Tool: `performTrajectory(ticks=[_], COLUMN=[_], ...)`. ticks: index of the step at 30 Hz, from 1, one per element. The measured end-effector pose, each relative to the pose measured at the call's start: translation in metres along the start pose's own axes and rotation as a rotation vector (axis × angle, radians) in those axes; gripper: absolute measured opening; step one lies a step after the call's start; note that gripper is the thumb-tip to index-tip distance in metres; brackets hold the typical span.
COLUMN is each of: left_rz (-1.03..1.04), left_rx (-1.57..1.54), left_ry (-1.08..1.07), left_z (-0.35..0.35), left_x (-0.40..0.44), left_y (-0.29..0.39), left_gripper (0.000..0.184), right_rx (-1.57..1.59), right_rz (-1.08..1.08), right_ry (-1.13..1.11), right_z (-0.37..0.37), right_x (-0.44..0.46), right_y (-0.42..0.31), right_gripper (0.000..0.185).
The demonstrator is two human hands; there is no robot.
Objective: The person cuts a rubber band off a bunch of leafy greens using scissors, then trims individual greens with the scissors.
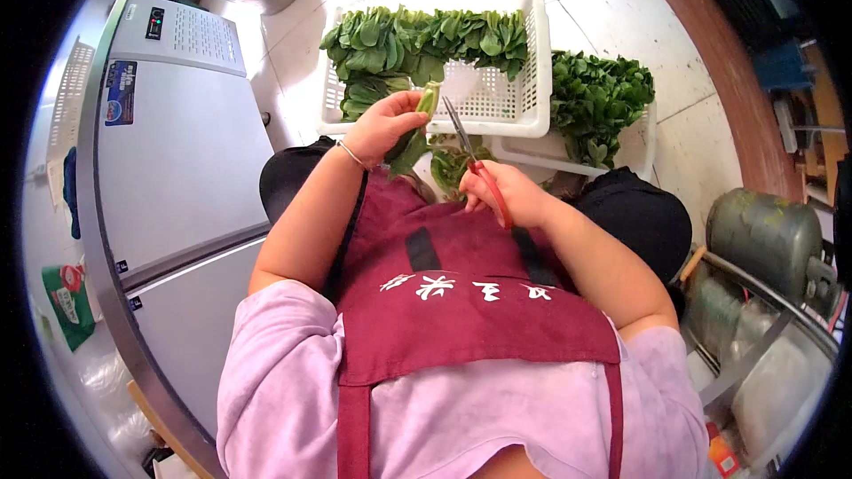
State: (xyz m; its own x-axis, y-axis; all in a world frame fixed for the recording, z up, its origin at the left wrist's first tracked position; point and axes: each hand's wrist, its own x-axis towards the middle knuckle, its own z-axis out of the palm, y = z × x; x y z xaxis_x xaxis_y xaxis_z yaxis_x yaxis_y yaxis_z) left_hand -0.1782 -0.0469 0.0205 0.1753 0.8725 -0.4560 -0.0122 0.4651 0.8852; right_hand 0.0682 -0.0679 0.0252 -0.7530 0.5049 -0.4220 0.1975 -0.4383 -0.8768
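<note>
Holding hands apart, each closed on its own thing: pinching one leafy green [429, 99] near its pale stem end in left hand [383, 129], gripping red-handled scissors [479, 167] by the loops in right hand [508, 195]. Key relation: stem end to blade tips. Reading long axis of leafy green as steep, from stem end uppermost, seen against the near side of white basket [539, 62], down to broad leaf below left fingers. Slanting blades from right hand up and leftward, with tips just to the right of stem end; apparently apart from it, by a narrow gap. Cannot tell how far open between the blades. Judging left hand nearer, being in contact; from right hand, bridged only by length of scissors. Below and between hands, noting loose leaves [451, 167], support partly hidden. Farther out, on tiled floor [595, 9]: inside white basket, finding a long row of greens [382, 40] along far edge, from far left corner toward far right, plus a smaller stack [359, 99] by near left corner. Past right edge of basket, recording a heap of greens [599, 102] in low white tray [537, 158].
</note>
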Motion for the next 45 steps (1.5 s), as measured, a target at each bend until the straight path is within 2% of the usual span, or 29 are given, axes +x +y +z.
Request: performTrajectory(ticks=[6, 14, 23, 32, 35, 37, 43, 45], left_rz=[-0.020, -0.032, -0.134, -0.059, 0.004, 0.047, 0.040, 0.029], left_rx=[-0.018, 0.016, -0.225, -0.069, 0.037, 0.213, 0.210, 0.277], left_ry=[-0.015, -0.019, -0.064, 0.030, 0.023, 0.040, 0.001, 0.029], left_z=[0.010, 0.007, 0.006, 0.012, 0.012, 0.012, 0.015, 0.020], left_x=[-0.001, 0.003, -0.002, -0.004, -0.005, -0.003, -0.008, -0.010], left_y=[-0.011, -0.016, -0.017, -0.021, -0.024, -0.025, -0.023, -0.020], left_gripper=[0.023, 0.019, 0.015, 0.016, 0.018, 0.019, 0.020, 0.020], right_rx=[0.006, 0.010, 0.015, -0.007, -0.063, -0.106, -0.133, -0.236], right_rz=[0.094, 0.147, 0.151, 0.196, 0.188, 0.175, 0.195, 0.216], right_ry=[-0.123, -0.099, -0.109, -0.100, -0.096, -0.096, -0.055, -0.041], right_z=[-0.004, -0.003, -0.003, -0.003, -0.004, -0.004, -0.006, -0.006], right_x=[0.006, 0.004, 0.008, 0.010, 0.012, 0.013, 0.016, 0.016], right_y=[0.016, 0.013, 0.021, 0.023, 0.027, 0.029, 0.032, 0.029], right_gripper=[0.054, 0.055, 0.056, 0.059, 0.061, 0.062, 0.066, 0.068])
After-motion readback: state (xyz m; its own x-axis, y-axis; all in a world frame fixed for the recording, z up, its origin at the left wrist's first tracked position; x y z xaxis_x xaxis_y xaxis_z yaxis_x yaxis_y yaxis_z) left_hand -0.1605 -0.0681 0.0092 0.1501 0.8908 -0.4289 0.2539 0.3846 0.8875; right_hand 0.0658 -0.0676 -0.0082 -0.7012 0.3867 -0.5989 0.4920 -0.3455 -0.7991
